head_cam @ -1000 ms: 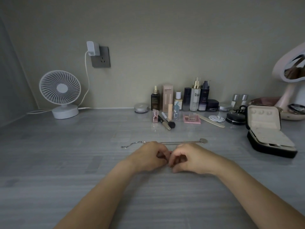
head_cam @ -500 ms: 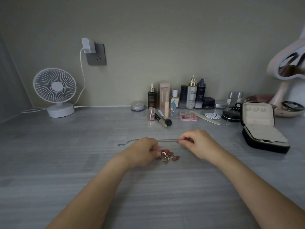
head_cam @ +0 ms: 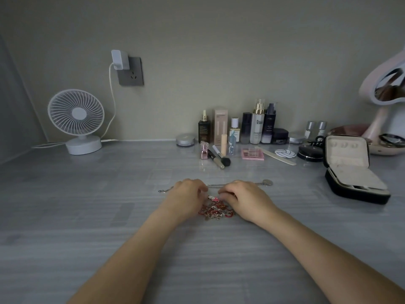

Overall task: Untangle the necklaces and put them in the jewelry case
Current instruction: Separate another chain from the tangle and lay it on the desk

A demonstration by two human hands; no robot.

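Both my hands are down on the grey table [head_cam: 87,216], close together over the tangled heap of red and silver chain [head_cam: 215,210]. My left hand [head_cam: 186,195] sits at its left edge and my right hand [head_cam: 244,198] at its right. The fingers of both curl down toward a small pink-and-white charm [head_cam: 212,197] at the far side of the heap. Whether either hand actually pinches a link is hidden under the knuckles, so I cannot tell. Just beyond my fingers a silver necklace [head_cam: 213,185] lies stretched out left to right, its round pendant [head_cam: 267,182] at the right end. The open jewelry case [head_cam: 359,193] waits well off to the right, holding no chain that I can see. The danger, I think, is pulling before I find a free end, which would cinch the knots tighter or snap a thin link. My knuckles are also so near the straight necklace that a careless sweep could drag it back into the heap. The dim light makes picking out single strands harder.
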